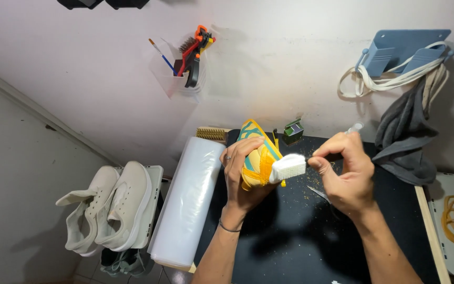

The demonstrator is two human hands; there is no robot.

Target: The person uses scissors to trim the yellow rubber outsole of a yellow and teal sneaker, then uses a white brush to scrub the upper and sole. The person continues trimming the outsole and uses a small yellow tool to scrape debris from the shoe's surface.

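Shoe [257, 158] long axis toward wall, left hand [240, 168] fingers wrapped round it (right hand [345, 176] pinching white brush [289, 168]).

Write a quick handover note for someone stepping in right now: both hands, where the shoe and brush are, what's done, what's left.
Left hand: grips the yellow shoe, held above the black table.
Right hand: holds the white brush, bristles at the shoe's side.
Done: crumbs of dirt lie on the table beside the shoe.
Left: how clean the shoe is can't be judged. A pair of white shoes sits on a rack to the left, untouched.
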